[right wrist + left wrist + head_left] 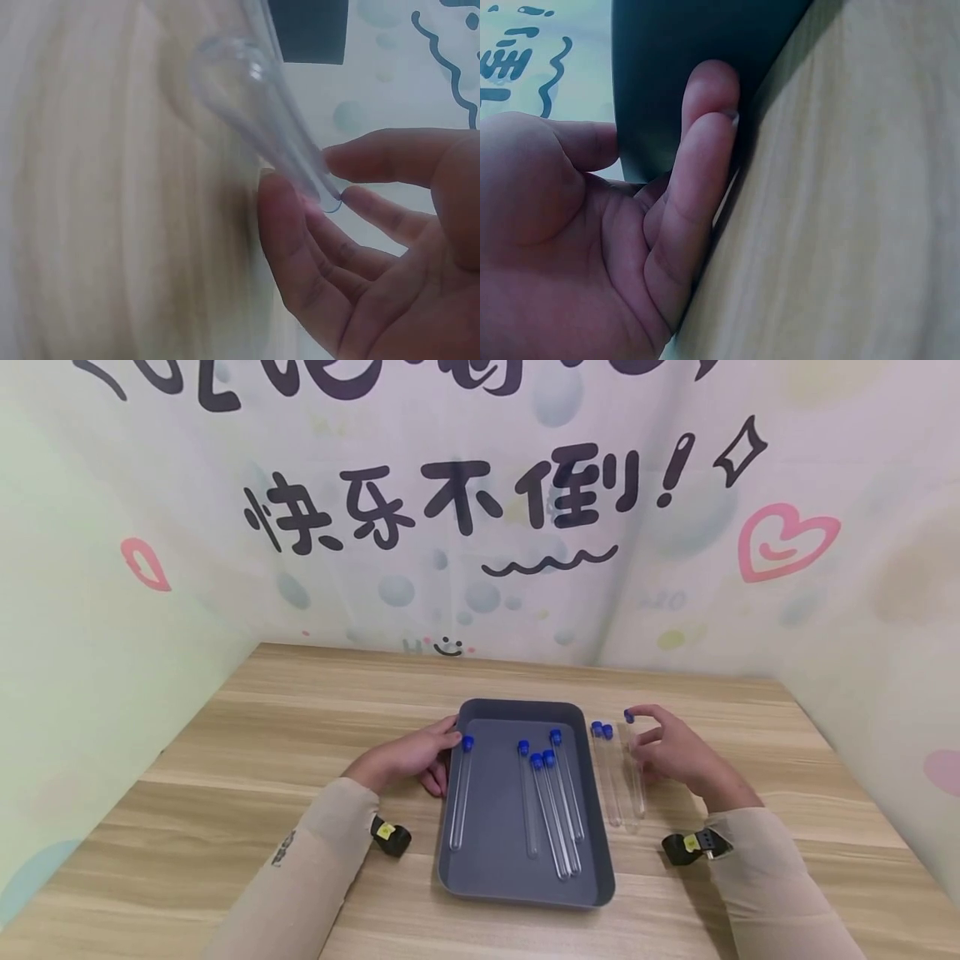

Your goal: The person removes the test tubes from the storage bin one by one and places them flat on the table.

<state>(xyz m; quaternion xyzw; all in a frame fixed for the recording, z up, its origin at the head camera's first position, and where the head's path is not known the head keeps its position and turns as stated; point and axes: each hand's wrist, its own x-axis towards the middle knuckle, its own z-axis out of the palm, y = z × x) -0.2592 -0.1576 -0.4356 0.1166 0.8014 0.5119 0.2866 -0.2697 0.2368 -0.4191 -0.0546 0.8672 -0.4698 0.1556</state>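
1. Sleeves (300, 868) of pale cloth come nearest, both cut off by the bottom edge; a black wrist device (392, 837) shows at each cuff.
2. Left grip (416, 756) grasps the left wall of a grey tray (525, 901), thumb at the rim; some fingers are partly hidden behind others in the left wrist view.
3. Right grip (671, 752) pinches a clear tube (270, 124), held just right of the tray; its rounded end is blurred in the wrist view, and its blue cap is mostly hidden there.
4. Two capped tubes (606, 777) lie on the tabletop (315, 727) between tray and right grip, their clear outlines hard to separate.
5. Five tubes (550, 820) with blue caps lie inside the tray, four grouped to the right, one beside the left wall.
6. Behind, a printed backdrop (450, 610) has its top line of lettering cut off.
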